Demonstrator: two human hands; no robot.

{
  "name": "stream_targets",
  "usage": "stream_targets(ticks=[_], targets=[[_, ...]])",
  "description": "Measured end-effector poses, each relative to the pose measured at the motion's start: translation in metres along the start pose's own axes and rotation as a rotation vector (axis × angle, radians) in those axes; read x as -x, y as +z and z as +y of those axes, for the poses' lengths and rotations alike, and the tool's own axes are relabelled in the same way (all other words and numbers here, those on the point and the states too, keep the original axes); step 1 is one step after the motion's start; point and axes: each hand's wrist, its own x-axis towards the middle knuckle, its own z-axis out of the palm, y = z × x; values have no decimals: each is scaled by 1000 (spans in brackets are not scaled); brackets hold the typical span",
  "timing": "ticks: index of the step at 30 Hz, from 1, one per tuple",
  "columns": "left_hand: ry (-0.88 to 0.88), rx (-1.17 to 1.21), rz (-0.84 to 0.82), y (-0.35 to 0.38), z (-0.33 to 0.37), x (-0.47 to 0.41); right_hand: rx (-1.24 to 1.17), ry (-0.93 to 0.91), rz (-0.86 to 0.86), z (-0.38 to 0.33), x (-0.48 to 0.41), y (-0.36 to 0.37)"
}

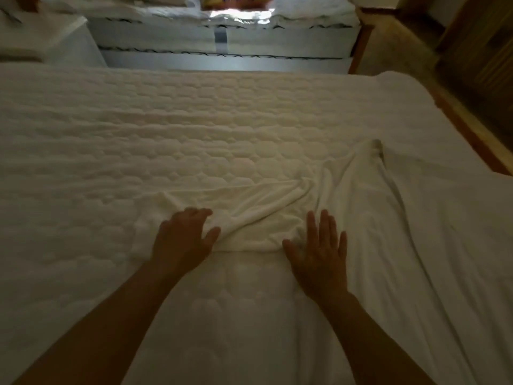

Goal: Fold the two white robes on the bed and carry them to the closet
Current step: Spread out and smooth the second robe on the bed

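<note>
- A white robe (263,207) is seen lying bunched on the bed (111,134), in the centre-right of the frame.
- A narrow, sleeve-like part of the robe is drawn out toward the right of centre; more white cloth is spread down the lower right. Whether that cloth is a second robe cannot be told.
- The left hand (184,237) is placed at the robe's left end, just left of centre. Its fingers are bent over a raised fold and the thumb is set against the near side of that fold, so the fold is gripped.
- The right hand (319,245) is laid palm down at the robe's near edge, right of centre. Its fingers are held straight and slightly spread, with the fingertips resting on the cloth; nothing is gripped.
- Both forearms are seen bare, coming in from the bottom edge.
- The bed is covered with a white quilted pad, wrinkled in a band across the middle.
- A wooden bed frame (458,129) is visible along the right side.
- A second bed (222,37) with stacked white bedding is seen across the top.
- Floor (394,43) and wooden furniture (477,51) are seen in the upper right.
</note>
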Motion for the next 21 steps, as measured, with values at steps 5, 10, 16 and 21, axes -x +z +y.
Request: stream_targets(ticks=[5,10,16,21], targets=[[-115,-52,98,62,-42,-54,-74,102,61,43,-22,38],[-33,132,314,67,-50,-61,-254,75,122,47,-28,38],[-316,56,310,14,-157,-149,-412,16,98,58,-29,26],[-715,250,1,81,-333,-153,-373,29,54,65,-31,32]])
